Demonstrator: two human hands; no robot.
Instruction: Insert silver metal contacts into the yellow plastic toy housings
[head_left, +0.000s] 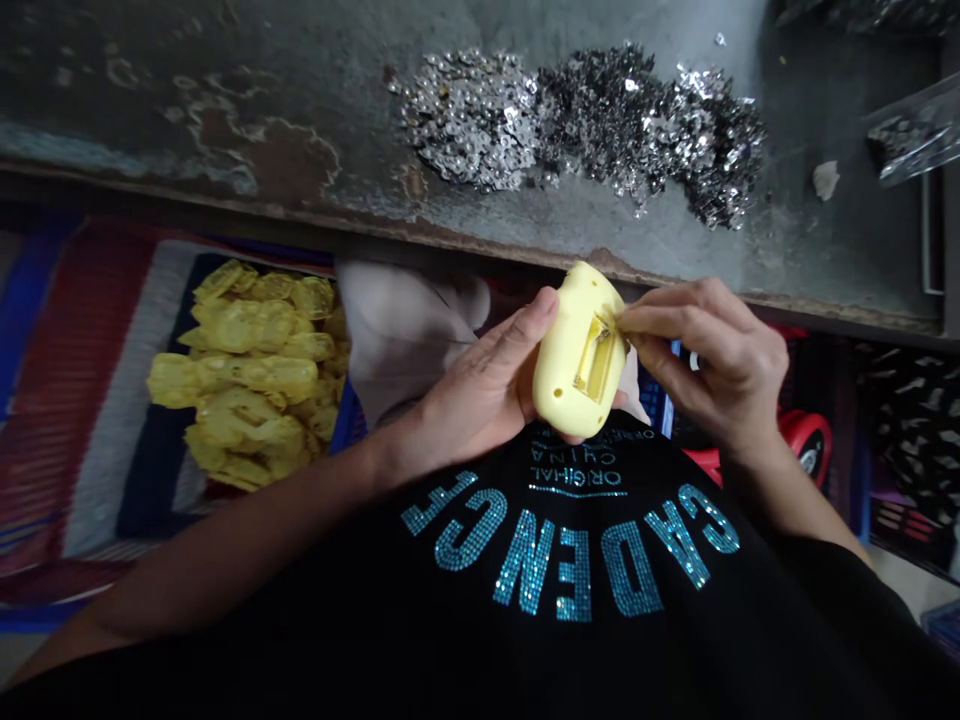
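My left hand (480, 385) grips a rounded pale yellow plastic casing (562, 350) from below, with the thumb across its side. The casing has a rectangular slot (592, 358) in its face. My right hand (705, 365) pinches at the edge of that slot between thumb and forefinger. Anything small between those fingertips is hidden. To the left, a heap of similar yellow plastic parts (247, 375) lies on a striped cloth (97, 400).
A heap of small shiny metal pieces (577, 130) lies on the worn grey tabletop (225, 110), beyond my hands. A white cloth (405, 320) hangs near the table edge. A clear plastic bag (915, 130) sits at the right, above a red wheel (808, 450).
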